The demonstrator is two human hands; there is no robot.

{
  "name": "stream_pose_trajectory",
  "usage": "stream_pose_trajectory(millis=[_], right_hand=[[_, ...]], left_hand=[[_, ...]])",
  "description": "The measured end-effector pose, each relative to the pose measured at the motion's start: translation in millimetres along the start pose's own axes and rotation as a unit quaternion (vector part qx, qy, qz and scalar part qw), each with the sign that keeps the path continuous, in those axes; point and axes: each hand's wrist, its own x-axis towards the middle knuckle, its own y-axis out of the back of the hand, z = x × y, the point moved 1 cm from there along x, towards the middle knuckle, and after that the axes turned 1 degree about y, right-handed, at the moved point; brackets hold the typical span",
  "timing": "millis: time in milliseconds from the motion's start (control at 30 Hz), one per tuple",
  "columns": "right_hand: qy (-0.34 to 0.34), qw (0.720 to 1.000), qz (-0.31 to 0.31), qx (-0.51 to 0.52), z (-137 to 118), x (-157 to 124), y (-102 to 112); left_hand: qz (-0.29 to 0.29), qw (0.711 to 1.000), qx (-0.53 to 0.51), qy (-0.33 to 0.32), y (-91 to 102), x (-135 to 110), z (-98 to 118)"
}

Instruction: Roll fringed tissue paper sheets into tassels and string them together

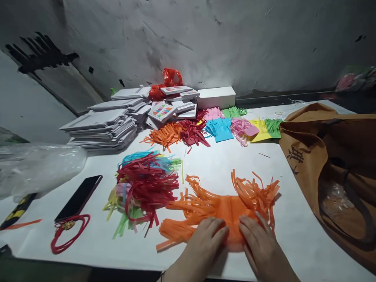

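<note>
- Orange fringed paper (229, 205): lying on the tabletop (132, 254) near the front edge, spreading its strips out to the left and up at the right, showing a smooth part in the middle.
- Left hand (207, 239): resting on the lower left of the smooth part, bending the fingers a little and keeping them close together, touching the orange paper; cannot tell if pinching it or only pressing.
- Right hand (260, 239): resting on the lower right of the same paper, stretching the fingers out more, with a small gap showing between some; cannot tell about pinching here either, with the thumb hiding.
- Mixed pile of strips (149, 182): sitting just left of the orange paper, showing mostly dark red, with blue, yellow and green peeking out.
- Black phone (78, 197): lying farther left, with a red cord (70, 235) looping at its near end.
- Blue fringe (221, 131), pink fringe (243, 129) and yellow fringe (260, 131): lying in a row farther back.
- White stack (100, 123): standing at the back left.
- White box (216, 98): sitting by the gray wall (235, 47).
- Brown bag (307, 156): slumping along the right side.
</note>
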Motion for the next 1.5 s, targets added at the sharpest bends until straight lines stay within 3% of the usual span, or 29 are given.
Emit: stream_pose_trajectory(millis=[200, 300, 400, 500, 567, 667, 767, 833, 933, 967, 1067, 1133, 1167, 1233, 1300, 1400, 1500], right_hand=[[0.023, 0.998, -0.047, 0.033, 9.3, -11.4, 12.7], [0.030, 0.997, -0.065, -0.017, 26.6, -20.2, 19.8], [-0.051, 0.985, -0.051, -0.157, 43.2, -26.8, 30.8], [-0.146, 0.961, -0.016, -0.236, 38.7, -18.4, 37.4], [-0.110, 0.977, -0.020, -0.180, 19.8, -1.4, 29.5], [-0.010, 0.995, -0.078, -0.060, -14.9, 26.9, -2.0], [-0.047, 0.986, -0.140, -0.073, -22.1, 33.2, -36.0], [-0.113, 0.973, -0.160, -0.122, -2.6, 18.8, -44.9], [-0.188, 0.955, -0.140, -0.183, 47.4, -18.8, -26.0], [-0.173, 0.957, -0.108, -0.207, 62.5, -30.5, -12.4], [-0.243, 0.935, -0.041, -0.254, 85.1, -49.6, 32.6], [-0.234, 0.944, 0.002, -0.233, 72.9, -43.8, 51.6], [-0.189, 0.962, -0.001, -0.197, 60.0, -36.3, 54.5], [-0.055, 0.993, -0.039, -0.096, 27.8, -17.6, 48.6], [0.009, 0.998, -0.065, -0.021, -0.2, -1.4, 34.1], [-0.019, 0.999, -0.033, 0.029, -18.5, 8.7, 15.1], [-0.057, 0.994, -0.039, 0.079, -13.5, 5.0, 10.0]], left_hand=[[0.035, 0.998, -0.047, -0.025, -9.7, 0.5, -18.5], [0.050, 0.997, -0.053, -0.039, -9.5, -5.9, -21.2], [0.055, 0.997, -0.049, -0.036, -7.8, -6.8, -18.2], [0.070, 0.996, -0.039, -0.037, -7.3, -4.6, -14.4], [0.087, 0.995, -0.031, -0.045, -8.4, -3.5, -13.2], [0.119, 0.991, -0.027, -0.051, -10.6, -3.1, -14.1], [0.123, 0.991, -0.034, -0.051, -11.9, -4.0, -16.8], [0.110, 0.992, -0.034, -0.050, -12.7, -5.0, -18.7], [0.100, 0.993, -0.033, -0.054, -14.4, -6.9, -20.7], [0.098, 0.993, -0.036, -0.055, -15.0, -7.4, -21.0], [0.095, 0.993, -0.044, -0.053, -15.6, -7.9, -20.2], [0.087, 0.994, -0.050, -0.043, -14.1, -7.3, -18.4], [0.080, 0.995, -0.055, -0.036, -12.9, -6.8, -17.3], [0.070, 0.995, -0.066, -0.019, -10.3, -5.8, -15.1], [0.067, 0.995, -0.075, -0.007, -8.4, -5.2, -13.4], [0.063, 0.994, -0.088, 0.004, -7.4, -5.6, -12.3], [0.046, 0.993, -0.105, 0.024, -6.0, -6.2, -12.3]])
